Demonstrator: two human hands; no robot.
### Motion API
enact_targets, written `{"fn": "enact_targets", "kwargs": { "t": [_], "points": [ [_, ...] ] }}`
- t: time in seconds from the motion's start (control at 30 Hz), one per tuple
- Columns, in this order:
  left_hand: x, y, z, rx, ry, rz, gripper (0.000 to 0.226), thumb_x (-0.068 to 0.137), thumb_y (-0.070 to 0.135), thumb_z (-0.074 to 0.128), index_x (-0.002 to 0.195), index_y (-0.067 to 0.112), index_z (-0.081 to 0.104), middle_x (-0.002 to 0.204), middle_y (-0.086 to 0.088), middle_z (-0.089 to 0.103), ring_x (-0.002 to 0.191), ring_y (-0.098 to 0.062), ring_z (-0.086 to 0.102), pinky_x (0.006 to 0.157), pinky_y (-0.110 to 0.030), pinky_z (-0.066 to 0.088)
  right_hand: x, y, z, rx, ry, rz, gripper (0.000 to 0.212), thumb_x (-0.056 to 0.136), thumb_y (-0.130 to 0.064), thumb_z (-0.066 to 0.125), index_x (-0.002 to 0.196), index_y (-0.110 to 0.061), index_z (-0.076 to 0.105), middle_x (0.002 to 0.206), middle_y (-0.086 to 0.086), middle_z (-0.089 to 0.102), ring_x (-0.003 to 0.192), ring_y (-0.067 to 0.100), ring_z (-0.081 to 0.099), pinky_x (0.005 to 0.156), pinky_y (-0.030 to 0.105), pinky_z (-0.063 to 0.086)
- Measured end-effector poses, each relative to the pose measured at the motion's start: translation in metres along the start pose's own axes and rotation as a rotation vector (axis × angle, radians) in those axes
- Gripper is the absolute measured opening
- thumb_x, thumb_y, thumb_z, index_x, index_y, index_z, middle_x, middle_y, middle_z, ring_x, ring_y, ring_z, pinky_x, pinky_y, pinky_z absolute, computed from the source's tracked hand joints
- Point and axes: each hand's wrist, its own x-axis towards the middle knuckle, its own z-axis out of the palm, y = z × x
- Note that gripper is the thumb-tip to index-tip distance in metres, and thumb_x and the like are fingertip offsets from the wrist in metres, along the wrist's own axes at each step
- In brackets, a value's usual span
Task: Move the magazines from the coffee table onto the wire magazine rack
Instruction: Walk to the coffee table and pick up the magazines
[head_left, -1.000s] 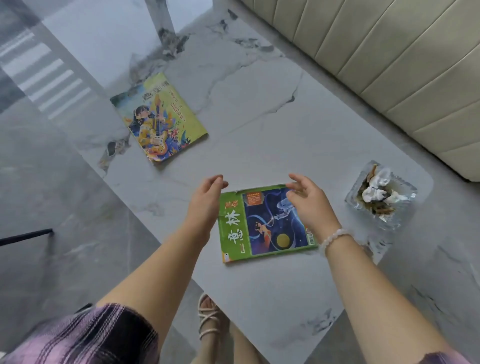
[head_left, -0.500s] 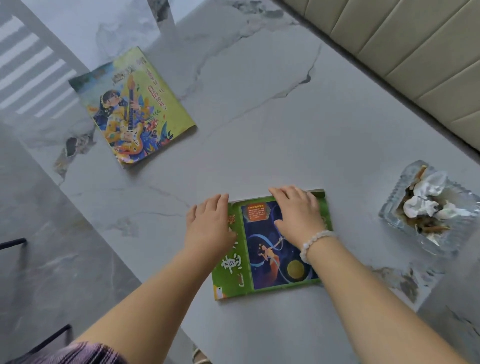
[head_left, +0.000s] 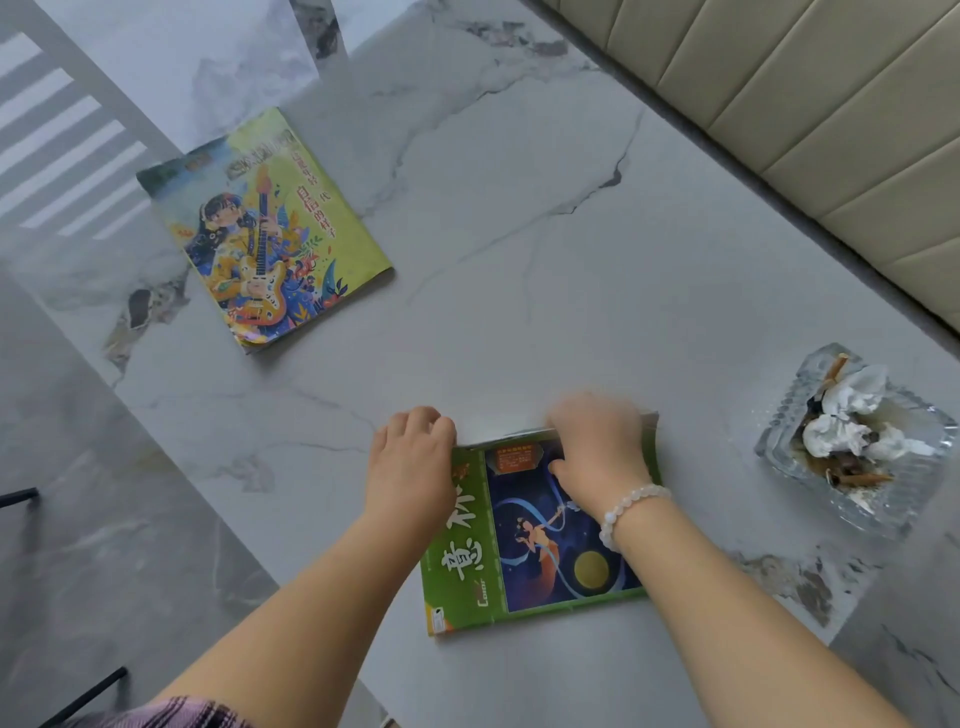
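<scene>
A green magazine (head_left: 524, 540) with a dark blue picture lies on the marble coffee table (head_left: 545, 249) right in front of me. My left hand (head_left: 413, 465) curls over its far left corner. My right hand (head_left: 597, 449), blurred and wearing a bead bracelet, grips its far edge, which is lifted a little off the table. A second magazine (head_left: 265, 234) with a guitar player on a yellow-green cover lies flat at the table's far left. The wire magazine rack is not in view.
A glass ashtray (head_left: 779, 447) full of crumpled tissue and scraps stands at the table's right. A beige padded sofa (head_left: 831, 114) runs along the far right. Grey tiled floor lies left of the table, with black bars (head_left: 78, 696) at lower left.
Both hands came down onto the green magazine and slid to its far edge; that edge is now lifting. The camera moved closer over the table.
</scene>
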Motion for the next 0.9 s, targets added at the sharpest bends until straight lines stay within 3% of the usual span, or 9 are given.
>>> {"fn": "enact_targets", "kwargs": {
  "t": [0.07,0.23,0.3,0.37,0.67,0.8,0.9],
  "points": [
    [0.0,0.001,-0.005,-0.005,-0.04,0.012,0.024,0.082,0.016,0.057,0.103,0.018,0.047,0.119,0.0,0.051,0.107,-0.023,0.048,0.088,-0.031,0.034,0.0,-0.003,-0.003,0.0,-0.01,0.021,0.028,0.084,-0.015,0.062,0.108,-0.025,0.051,0.113,-0.003,0.056,0.112,0.02,0.048,0.111,0.045,0.021],
    [-0.004,0.001,-0.006,-0.015,-0.092,0.003,0.021,0.083,0.005,0.05,0.093,0.017,0.037,0.081,0.0,0.062,0.075,-0.026,0.061,0.075,-0.03,0.04,-0.001,-0.011,-0.008,0.014,-0.007,0.067,0.028,0.084,-0.014,0.061,0.104,-0.025,0.044,0.101,-0.005,0.062,0.102,0.021,0.052,0.104,0.043,0.024],
    [-0.004,-0.003,-0.014,-0.039,-0.113,-0.008,0.027,0.084,0.005,0.05,0.106,0.019,0.041,0.09,0.0,0.064,0.082,-0.026,0.061,0.068,-0.03,0.035,-0.001,-0.013,-0.015,0.018,-0.021,0.051,0.031,0.086,-0.014,0.058,0.111,-0.028,0.047,0.105,-0.007,0.061,0.105,0.02,0.051,0.104,0.043,0.022],
    [-0.002,-0.009,-0.026,-0.045,-0.118,0.007,0.034,0.084,0.008,0.048,0.114,0.023,0.046,0.102,0.001,0.065,0.092,-0.025,0.061,0.075,-0.031,0.035,0.002,-0.017,-0.026,0.014,-0.021,0.02,0.024,0.09,-0.017,0.054,0.11,-0.03,0.054,0.106,-0.007,0.06,0.107,0.02,0.049,0.104,0.043,0.02],
    [0.011,-0.056,-0.104,-0.015,0.033,-0.036,0.019,0.09,0.023,0.043,0.102,0.028,0.057,0.096,0.004,0.063,0.091,-0.022,0.059,0.09,-0.033,0.034,0.029,-0.067,-0.076,0.089,0.14,-0.046,0.008,0.089,-0.018,0.055,0.091,-0.025,0.059,0.087,-0.007,0.066,0.09,0.019,0.059,0.104,0.045,0.023],
    [0.016,-0.092,-0.133,-0.036,0.114,-0.076,0.017,0.091,0.027,0.046,0.099,0.028,0.061,0.092,0.004,0.065,0.091,-0.021,0.059,0.091,-0.033,0.033,0.042,-0.106,-0.093,0.181,0.155,-0.081,0.005,0.086,-0.02,0.06,0.088,-0.021,0.055,0.085,-0.004,0.066,0.084,0.022,0.06,0.083,0.037,0.041],
    [0.032,-0.13,-0.161,-0.044,0.162,-0.073,0.012,0.09,0.027,0.049,0.095,0.029,0.059,0.093,0.006,0.067,0.089,-0.02,0.061,0.089,-0.033,0.033,0.055,-0.145,-0.106,0.229,0.137,-0.074,0.008,0.088,-0.023,0.059,0.09,-0.019,0.053,0.09,-0.001,0.062,0.082,0.021,0.056,0.071,0.032,0.042]
  ]
}}
